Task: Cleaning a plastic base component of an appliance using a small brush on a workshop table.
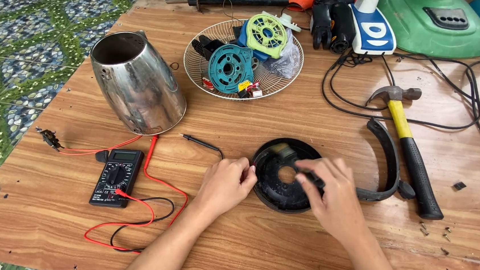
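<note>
A black round base (272,192) with a centre hole lies flat on the wooden table (58,223) in front of me. My left hand (226,183) pinches its left rim with thumb and fingers. My right hand (327,194) rests over the base's right side and grips a small dark-handled brush (282,150). The brush's pale bristles touch the inside of the base near its far edge.
A steel kettle body (136,83) stands at the back left. A black multimeter (115,176) lies at the left with red and black leads (143,217). A wire fan grille (200,69) holds motor parts. A hammer (409,144), a curved black handle (388,152), cables and small screws (424,229) lie at the right.
</note>
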